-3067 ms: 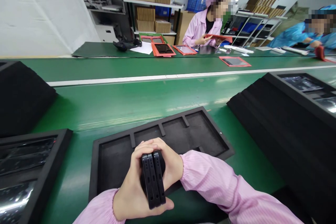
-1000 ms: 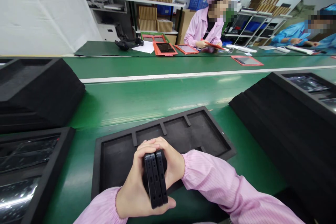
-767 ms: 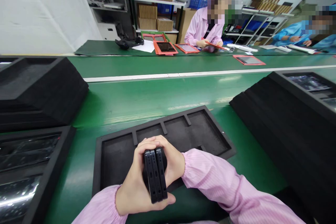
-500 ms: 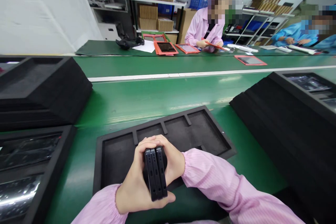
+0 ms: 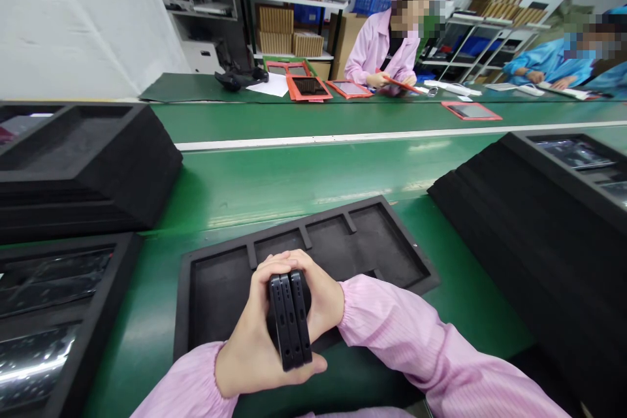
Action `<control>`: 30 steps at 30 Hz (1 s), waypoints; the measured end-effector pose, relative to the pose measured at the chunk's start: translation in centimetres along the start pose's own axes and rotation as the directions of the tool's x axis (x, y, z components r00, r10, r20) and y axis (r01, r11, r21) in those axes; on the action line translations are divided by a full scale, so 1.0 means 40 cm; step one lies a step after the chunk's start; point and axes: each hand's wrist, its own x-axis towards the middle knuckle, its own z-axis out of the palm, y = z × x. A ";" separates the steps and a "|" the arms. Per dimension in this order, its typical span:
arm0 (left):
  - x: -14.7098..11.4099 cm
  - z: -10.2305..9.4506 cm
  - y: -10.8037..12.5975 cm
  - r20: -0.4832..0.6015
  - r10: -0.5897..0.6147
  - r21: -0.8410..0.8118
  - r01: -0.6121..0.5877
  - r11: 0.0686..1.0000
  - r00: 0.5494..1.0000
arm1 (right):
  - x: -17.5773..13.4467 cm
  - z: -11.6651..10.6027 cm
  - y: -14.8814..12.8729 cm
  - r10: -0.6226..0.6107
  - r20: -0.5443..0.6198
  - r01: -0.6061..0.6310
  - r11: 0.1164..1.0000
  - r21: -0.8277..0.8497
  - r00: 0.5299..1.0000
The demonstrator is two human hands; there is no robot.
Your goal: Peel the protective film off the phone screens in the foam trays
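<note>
Three slim black phones (image 5: 290,323) are held upright side by side, their short edges with ports and small holes turned toward me. My left hand (image 5: 252,349) wraps them from the left and below, its thumb stretched under the lower edge. From the far right side my right hand (image 5: 321,300) closes round the same phones, and the fingers of both hands meet over the top. Beneath and beyond the hands lies a black foam tray (image 5: 337,253) with shallow compartments, its near part hidden by my hands and sleeve.
On the left rise stacked black foam trays (image 5: 132,170), with another tray (image 5: 125,281) holding film-covered items nearer me. A tall foam tray stack (image 5: 519,228) stands at right. Across the green belt (image 5: 294,173), a co-worker in pink (image 5: 372,46) handles a red-edged flat piece.
My hands and the phones stay almost still. The upper left tray stack and a red-edged piece on the far belt sit slightly farther right. The blue-sleeved co-worker's hands have shifted.
</note>
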 end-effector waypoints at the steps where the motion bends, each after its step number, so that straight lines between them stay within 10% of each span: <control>1: -0.003 0.001 0.003 0.009 -0.002 0.006 0.002 1.000 1.000 | 0.000 -0.001 0.001 -0.006 0.009 0.006 1.000 -0.023 1.000; 19: -0.008 -0.006 0.050 -0.157 -0.319 -0.357 0.248 0.901 0.935 | 0.022 -0.011 -0.019 -0.029 0.068 0.041 0.982 -0.184 0.997; 30: 0.011 -0.044 0.023 0.074 0.065 -0.096 -0.058 0.994 0.995 | 0.018 -0.011 -0.027 -0.080 0.040 0.085 0.985 -0.153 0.996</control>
